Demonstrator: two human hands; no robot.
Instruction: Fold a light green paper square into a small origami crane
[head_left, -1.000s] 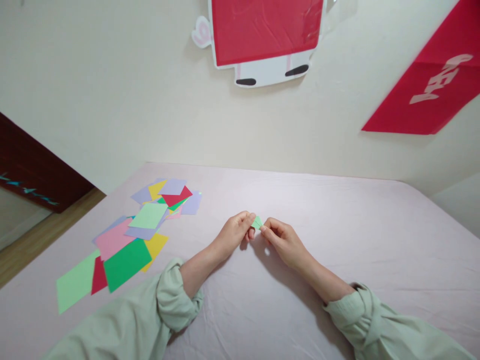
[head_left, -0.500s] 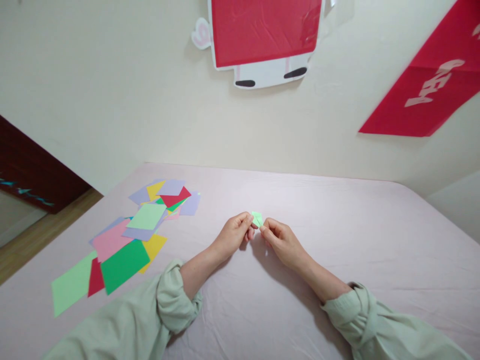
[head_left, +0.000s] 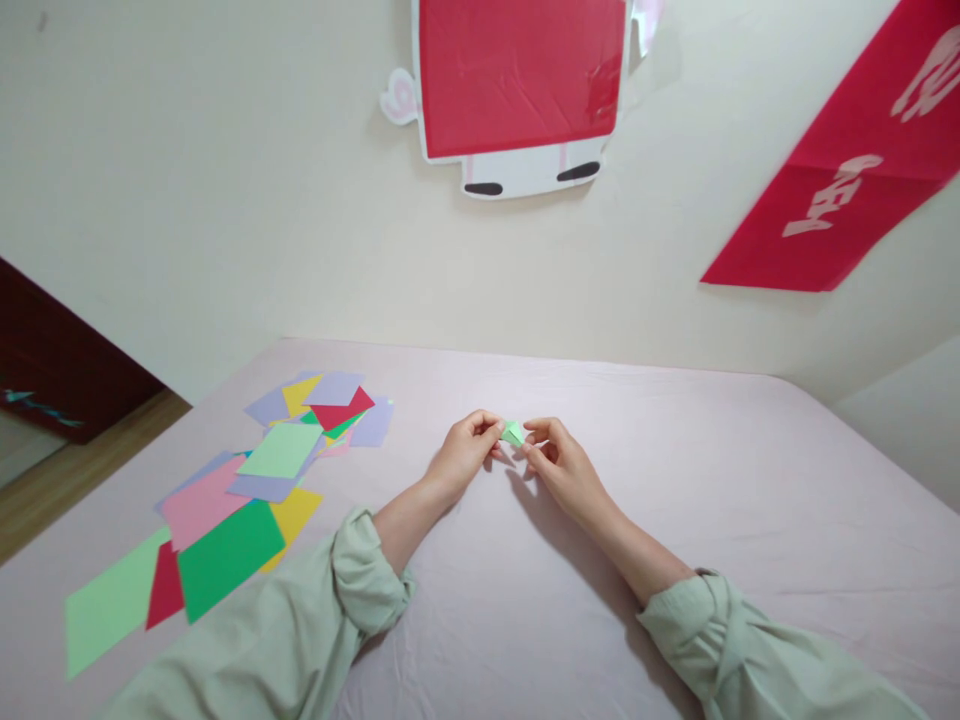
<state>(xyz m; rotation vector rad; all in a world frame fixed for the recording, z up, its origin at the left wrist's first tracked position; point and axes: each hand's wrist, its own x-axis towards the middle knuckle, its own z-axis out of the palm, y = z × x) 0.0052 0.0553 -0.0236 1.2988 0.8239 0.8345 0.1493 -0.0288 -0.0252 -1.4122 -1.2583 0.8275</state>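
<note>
A small piece of folded light green paper [head_left: 513, 433] is held just above the table, between my two hands. My left hand [head_left: 469, 446] pinches its left side between thumb and fingers. At its right side is my right hand [head_left: 564, 462], thumb and fingertips close around the paper's lower right edge. A crease or flap shows on the paper's face; its finer folds are too small to make out.
To the left, several loose sheets of coloured paper [head_left: 232, 548] overlap on the pale cloth-covered table [head_left: 480, 620]. Behind the table rises a wall [head_left: 315, 220] with a red and white cutout [head_left: 521, 85] and a red banner [head_left: 806, 190].
The folded paper has tilted and looks flatter and more pointed. My right hand's fingers have shifted up and opened slightly around its right side. The camera view has moved a little.
</note>
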